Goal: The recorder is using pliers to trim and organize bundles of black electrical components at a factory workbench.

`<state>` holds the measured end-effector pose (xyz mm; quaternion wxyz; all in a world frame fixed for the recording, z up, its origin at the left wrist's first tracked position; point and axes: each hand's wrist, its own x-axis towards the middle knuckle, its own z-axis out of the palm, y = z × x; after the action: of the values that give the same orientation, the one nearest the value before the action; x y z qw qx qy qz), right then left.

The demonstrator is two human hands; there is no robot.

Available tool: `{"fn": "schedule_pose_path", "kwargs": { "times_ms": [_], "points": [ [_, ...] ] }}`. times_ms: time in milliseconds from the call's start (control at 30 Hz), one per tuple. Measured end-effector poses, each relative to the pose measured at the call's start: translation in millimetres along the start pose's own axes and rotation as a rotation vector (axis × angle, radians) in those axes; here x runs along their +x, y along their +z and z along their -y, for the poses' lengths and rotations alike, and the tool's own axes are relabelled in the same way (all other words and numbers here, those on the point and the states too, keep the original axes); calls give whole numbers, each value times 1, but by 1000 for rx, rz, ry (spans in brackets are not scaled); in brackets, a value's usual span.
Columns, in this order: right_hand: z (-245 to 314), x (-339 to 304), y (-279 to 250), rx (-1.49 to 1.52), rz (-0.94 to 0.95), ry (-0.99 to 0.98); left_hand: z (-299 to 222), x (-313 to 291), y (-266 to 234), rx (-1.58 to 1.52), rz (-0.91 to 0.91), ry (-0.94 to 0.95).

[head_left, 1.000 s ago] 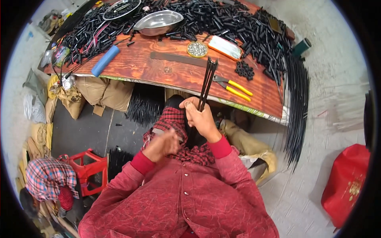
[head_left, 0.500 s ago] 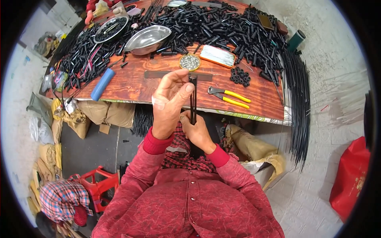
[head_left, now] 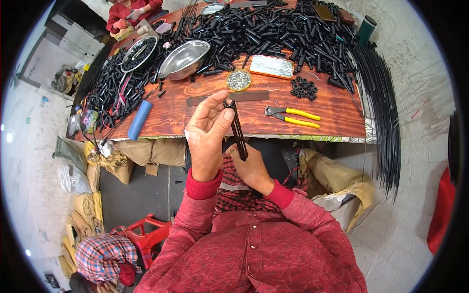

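Over my lap, in front of the table's near edge, I hold a folded bundle of slim black rods [head_left: 238, 131], its upper end leaning a little left. My right hand [head_left: 253, 170] is wrapped around the lower end. At the upper end, my left hand [head_left: 207, 136] has its thumb and curled fingertips closed on the rods' tips. A strip of pale tape shows on the left hand. The fingers partly hide both ends of the bundle, and what the left fingertips pinch there is too small to make out.
On the wooden table [head_left: 171, 115] lie yellow-handled pliers [head_left: 293, 117], a flat metal bar [head_left: 227, 97], a dish of small metal pieces [head_left: 238, 79], a tray of thin pins [head_left: 271, 66], a steel bowl [head_left: 184, 59], a blue roll [head_left: 140, 120] and heaped black tubes [head_left: 273, 31]. A gloved co-worker [head_left: 134, 12] sits far left.
The bundle has gone from nearly upright to leaning left at the top. Both hands keep their hold on it. The whole view has shifted, bringing more of the co-worker into sight.
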<state>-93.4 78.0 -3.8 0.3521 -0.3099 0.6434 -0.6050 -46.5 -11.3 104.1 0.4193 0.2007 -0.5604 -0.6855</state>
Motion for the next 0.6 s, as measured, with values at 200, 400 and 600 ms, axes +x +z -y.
{"fn": "schedule_pose_path", "kwargs": {
  "times_ms": [200,400,600],
  "points": [
    [17,-7,-11,-43,118,43,-10,-7,1,71,-20,39],
    [37,-2,-40,-213,369,-43,-10,-11,-6,50,8,68],
    [75,16,-66,227,321,-288,-15,-16,-2,32,38,89]
  ]
}}
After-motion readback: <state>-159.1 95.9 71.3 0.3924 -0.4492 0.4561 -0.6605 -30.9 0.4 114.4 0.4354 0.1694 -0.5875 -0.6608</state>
